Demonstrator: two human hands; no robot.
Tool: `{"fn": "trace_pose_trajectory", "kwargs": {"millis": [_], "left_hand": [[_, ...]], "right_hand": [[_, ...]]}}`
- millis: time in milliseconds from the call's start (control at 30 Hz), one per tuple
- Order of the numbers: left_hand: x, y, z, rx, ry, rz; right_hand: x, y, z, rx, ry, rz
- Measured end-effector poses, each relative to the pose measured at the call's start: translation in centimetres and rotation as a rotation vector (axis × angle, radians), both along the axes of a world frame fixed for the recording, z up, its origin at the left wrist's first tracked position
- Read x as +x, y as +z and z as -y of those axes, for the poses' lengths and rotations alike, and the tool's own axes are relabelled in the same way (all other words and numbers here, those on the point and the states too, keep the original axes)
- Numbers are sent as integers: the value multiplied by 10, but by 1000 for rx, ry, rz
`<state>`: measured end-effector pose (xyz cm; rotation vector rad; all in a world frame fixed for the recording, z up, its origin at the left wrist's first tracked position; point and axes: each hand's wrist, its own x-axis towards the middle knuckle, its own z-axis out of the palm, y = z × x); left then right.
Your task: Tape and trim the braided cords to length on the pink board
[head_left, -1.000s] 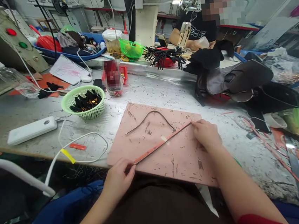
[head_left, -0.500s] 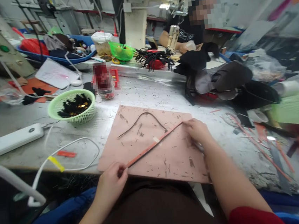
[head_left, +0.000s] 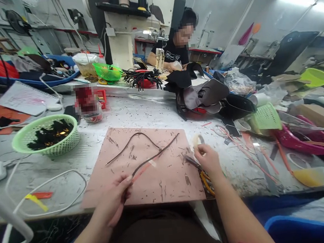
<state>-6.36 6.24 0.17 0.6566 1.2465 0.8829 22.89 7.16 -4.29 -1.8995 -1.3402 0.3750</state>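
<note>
A thin dark cord-like strip (head_left: pixel 154 156) runs slantwise over a pinkish, scuffed board (head_left: pixel 168 182). My left hand (head_left: pixel 118 192) pinches its near end, and the far end lies loose. Under it a narrow orange-red strip (head_left: pixel 140 173) shows, with a small whitish piece of tape (head_left: pixel 152 163) across it. Another dark strip (head_left: pixel 136 134) lies bent in a curve farther back. My right hand (head_left: pixel 208 158) is closed at the board's right edge, fingertips on a small pale roll of tape (head_left: pixel 197 140). Scissors (head_left: pixel 193 161) with orange handles lie beneath this hand, partly hidden.
Left of the board are a green basket (head_left: pixel 48 145) of black pieces, a white cable (head_left: pixel 66 172) and a jar (head_left: pixel 92 115). Dark bag-like pieces (head_left: pixel 202 94) stand behind to the right. Offcuts and a magenta basket (head_left: pixel 309 138) lie far right. A person (head_left: pixel 176 49) works beyond.
My right hand has let go of the dark strip's far end and moved right to the tape roll. The strip's near part has shifted off the orange-red strip. The view has turned right.
</note>
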Motion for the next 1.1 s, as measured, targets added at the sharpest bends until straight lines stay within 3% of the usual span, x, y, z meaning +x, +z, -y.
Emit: {"fn": "trace_pose_trajectory", "kwargs": {"millis": [100, 200, 267, 333, 633, 767, 867, 967, 1100], "left_hand": [[25, 10, -2, -5, 37, 210], [48, 15, 3, -18, 76, 335], [57, 14, 9, -48, 61, 414], [59, 13, 15, -65, 19, 469], [43, 16, 26, -132, 0, 403], [43, 17, 29, -128, 20, 371], [42, 17, 31, -95, -33, 386], [41, 16, 31, -94, -66, 401], [42, 16, 29, -98, 11, 352]], "right_hand": [[-44, 2, 12, 180, 12, -266], [-94, 11, 27, 437, 110, -715], [-118, 19, 34, 505, 176, -784], [-128, 26, 38, 470, 253, -708], [-110, 16, 44, 350, 565, -363], [-101, 24, 44, 163, 548, -210], [-95, 34, 43, 53, 553, -155], [-92, 39, 45, 22, 607, -210], [-92, 39, 49, 7, 576, -232]]}}
